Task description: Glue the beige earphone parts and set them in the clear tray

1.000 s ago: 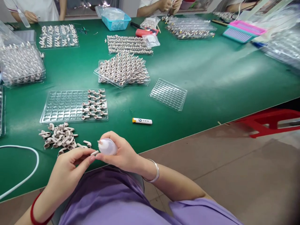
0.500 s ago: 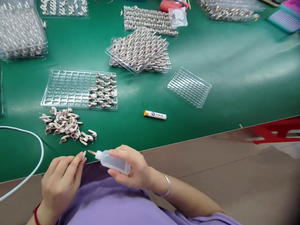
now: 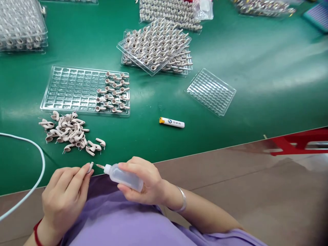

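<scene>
Between thumb and fingertips, my left hand pinches a small whitish earbud shell near the table's front edge. My right hand is closed around a translucent squeeze bottle, tilted with its thin needle tip pointing left at the shell's end. Whether the tip touches the shell I cannot tell. Just beyond my hands lies a loose pile of similar earbud shells, some with fine wires sticking out. Behind the pile, a clear compartment tray has shells in its right-hand columns.
Stacked trays full of shells stand farther back, with another stack at far left. A white lighter and an unfilled clear tray lie to the right. A white cable curves along the left. Beyond the table edge is a red stool.
The view has shifted slightly, so the table's things sit a little higher in it. Both hands keep their grips, with the bottle tip still close to the shell.
</scene>
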Available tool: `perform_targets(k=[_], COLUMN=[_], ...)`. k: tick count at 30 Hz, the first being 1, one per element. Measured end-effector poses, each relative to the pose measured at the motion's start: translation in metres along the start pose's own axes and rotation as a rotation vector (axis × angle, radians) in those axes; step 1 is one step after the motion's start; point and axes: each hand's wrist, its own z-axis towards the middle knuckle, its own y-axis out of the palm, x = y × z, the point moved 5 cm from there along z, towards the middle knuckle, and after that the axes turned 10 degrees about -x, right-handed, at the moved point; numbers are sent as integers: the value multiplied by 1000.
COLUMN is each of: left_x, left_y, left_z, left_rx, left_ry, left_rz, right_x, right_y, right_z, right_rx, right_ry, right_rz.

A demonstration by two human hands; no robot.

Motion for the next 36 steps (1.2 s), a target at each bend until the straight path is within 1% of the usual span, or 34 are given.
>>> perform_targets(k=[13, 22, 27, 30, 33, 34, 36], left_x=[0, 0, -2, -4, -5, -5, -4], left_y=[3, 1, 5, 3, -2, -2, 3], left_z=[1, 1, 0, -3, -10, -13, -21], left_rx=[-8, 0, 2, 11, -1, -33, -144], left_ry=[-9, -9, -28, -110, -271, -346, -542], left_rz=[-14, -15, -24, -99, -310, -411, -661], right_x=[0, 0, 1, 3, 2, 0, -6], right_y=[0, 0, -3, -8, -9, -7, 1], right_z=[0, 0, 0, -1, -1, -1, 1], right_rx=[-12, -9, 4, 22, 20, 12, -13], right_ry=[3, 0, 9, 70, 147, 155, 140], right_rz=[-22, -11, 40, 163, 255, 259, 238])
